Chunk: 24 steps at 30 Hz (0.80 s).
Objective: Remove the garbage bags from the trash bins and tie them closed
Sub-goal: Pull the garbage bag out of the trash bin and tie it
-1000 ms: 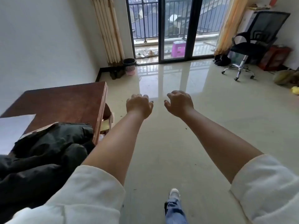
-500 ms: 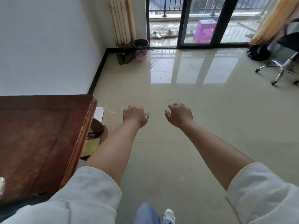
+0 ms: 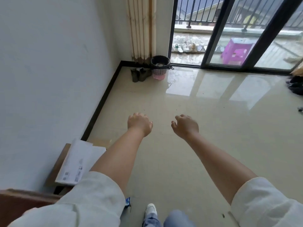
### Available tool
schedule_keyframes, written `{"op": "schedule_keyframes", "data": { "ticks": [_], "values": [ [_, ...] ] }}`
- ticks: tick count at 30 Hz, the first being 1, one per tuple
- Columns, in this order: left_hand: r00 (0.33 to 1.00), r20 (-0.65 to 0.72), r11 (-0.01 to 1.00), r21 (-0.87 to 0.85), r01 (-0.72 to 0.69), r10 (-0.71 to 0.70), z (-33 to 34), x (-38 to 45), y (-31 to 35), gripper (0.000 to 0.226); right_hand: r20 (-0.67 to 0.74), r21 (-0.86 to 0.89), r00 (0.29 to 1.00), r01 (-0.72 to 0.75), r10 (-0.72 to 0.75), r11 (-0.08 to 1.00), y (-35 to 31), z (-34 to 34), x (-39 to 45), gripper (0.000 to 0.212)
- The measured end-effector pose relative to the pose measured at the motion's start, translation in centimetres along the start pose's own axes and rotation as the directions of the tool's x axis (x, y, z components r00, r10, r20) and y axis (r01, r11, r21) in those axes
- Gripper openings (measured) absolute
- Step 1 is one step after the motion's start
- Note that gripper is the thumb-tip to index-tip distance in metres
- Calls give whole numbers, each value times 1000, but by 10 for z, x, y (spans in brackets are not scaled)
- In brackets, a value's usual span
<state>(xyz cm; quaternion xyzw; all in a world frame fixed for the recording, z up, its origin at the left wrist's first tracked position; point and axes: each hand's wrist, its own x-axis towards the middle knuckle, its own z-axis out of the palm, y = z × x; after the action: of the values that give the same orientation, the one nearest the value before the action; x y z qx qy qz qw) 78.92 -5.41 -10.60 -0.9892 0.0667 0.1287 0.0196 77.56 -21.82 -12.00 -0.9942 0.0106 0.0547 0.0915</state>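
A pink lattice trash bin (image 3: 158, 73) lined with a black garbage bag (image 3: 160, 60) stands on the floor in the far corner, beside the curtain and the glass door. Some light rubbish lies inside the bag. My left hand (image 3: 140, 124) and my right hand (image 3: 185, 126) are stretched out in front of me over the tiled floor, well short of the bin. Both hands have loosely curled fingers and hold nothing.
A pair of dark shoes (image 3: 140, 74) sits left of the bin. A low wooden seat with papers (image 3: 78, 163) stands by the left wall, and a brown table edge (image 3: 19, 202) shows at the bottom left. Dark items (image 3: 296, 86) lie at right. A purple stool (image 3: 236, 51) is outside.
The view has moved forward toward the corner; the bin looks nearer and the brown table has slid to the bottom left. Both hands stay held out, holding nothing.
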Motion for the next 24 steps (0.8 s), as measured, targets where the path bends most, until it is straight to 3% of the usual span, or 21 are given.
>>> {"op": "schedule_keyframes", "data": {
  "ticks": [12,24],
  "values": [
    [994,97,997,-64,49,-43,-58,363,-18,42,89,-14,995,49,-47,999,16,-4,377,38],
    [997,46,996,-65,62,-60,-146,705,-84,42,73,17,996,57,-58,998,-9,-43,737,35]
  ]
}}
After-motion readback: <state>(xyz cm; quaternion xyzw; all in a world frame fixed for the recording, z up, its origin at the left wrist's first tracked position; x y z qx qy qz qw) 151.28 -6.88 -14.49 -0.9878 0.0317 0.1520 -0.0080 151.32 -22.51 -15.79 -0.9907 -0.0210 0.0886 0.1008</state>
